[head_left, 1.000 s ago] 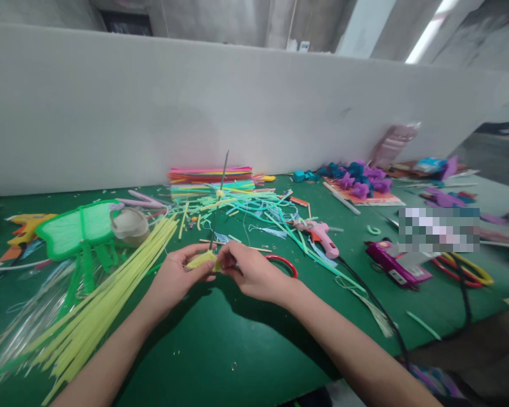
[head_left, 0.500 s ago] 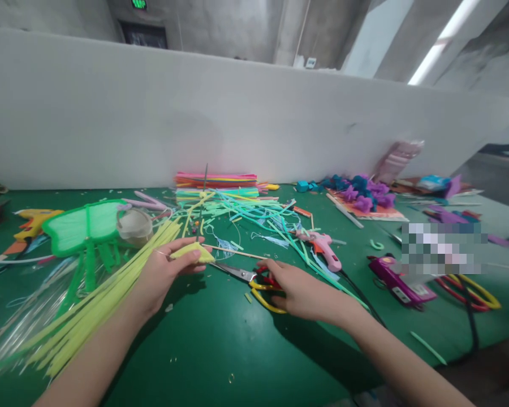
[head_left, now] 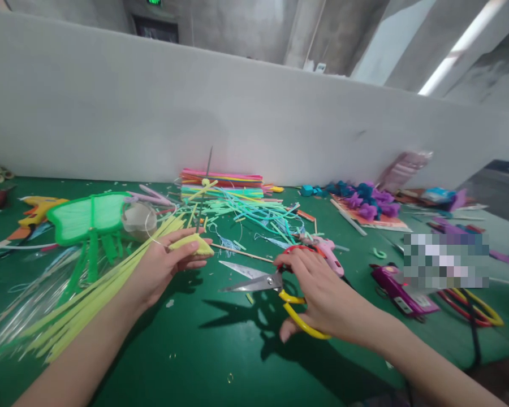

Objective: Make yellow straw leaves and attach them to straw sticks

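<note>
The right hand (head_left: pixel 318 282), holding the handles (head_left: pixel 306 327), has just lifted and opened the scissors (head_left: pixel 270 280), so they seem ready near the yellow piece (head_left: pixel 202 245), which the left hand (head_left: pixel 161 268) pinches above the desk (head_left: pixel 220 356).

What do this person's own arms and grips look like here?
The left arm and right arm are bare, with no sleeves in view. The left grip and right grip are ungloved; I can make out no rings. A thin pale loop, perhaps a bangle, shows at the left wrist.
</note>
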Motion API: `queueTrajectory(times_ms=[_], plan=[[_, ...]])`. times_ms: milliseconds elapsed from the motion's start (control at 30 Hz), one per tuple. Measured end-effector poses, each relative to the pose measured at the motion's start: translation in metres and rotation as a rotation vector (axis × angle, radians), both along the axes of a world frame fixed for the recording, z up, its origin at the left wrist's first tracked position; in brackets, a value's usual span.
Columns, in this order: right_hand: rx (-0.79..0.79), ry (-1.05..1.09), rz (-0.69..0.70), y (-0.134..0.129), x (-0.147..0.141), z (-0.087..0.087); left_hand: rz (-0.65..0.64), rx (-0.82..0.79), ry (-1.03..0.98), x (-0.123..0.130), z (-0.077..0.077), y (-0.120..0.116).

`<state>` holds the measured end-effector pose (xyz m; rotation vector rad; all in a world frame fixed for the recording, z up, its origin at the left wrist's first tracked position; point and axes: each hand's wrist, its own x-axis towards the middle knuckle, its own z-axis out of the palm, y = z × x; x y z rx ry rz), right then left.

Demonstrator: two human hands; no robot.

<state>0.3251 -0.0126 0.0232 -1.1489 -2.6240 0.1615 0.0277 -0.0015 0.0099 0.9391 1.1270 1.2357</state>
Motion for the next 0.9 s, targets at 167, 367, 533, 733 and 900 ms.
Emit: queueTrajectory(times_ms=[167, 367, 533, 733, 900], plan=[[0.424, -0.120, 0.014, 0.012, -0.011, -0.005, -0.061, -0.001, 0.045, 0.004, 0.002, -0.005], [0.491, -0.133, 0.091, 0.018, -0.020, -0.010, -0.088, 0.002, 0.069, 0.003, 0.002, -0.005], [0.465, -0.107, 0.097, 0.015, -0.024, -0.014, -0.108, 0.000, 0.056, 0.001, 0.003, -0.005], [0.419, -0.116, 0.104, 0.015, -0.025, -0.012, -0.103, -0.011, 0.051, 0.002, 0.004, -0.005], [0.421, -0.109, 0.133, 0.017, -0.026, -0.010, -0.081, -0.017, 0.048, 0.002, 0.003, -0.004]])
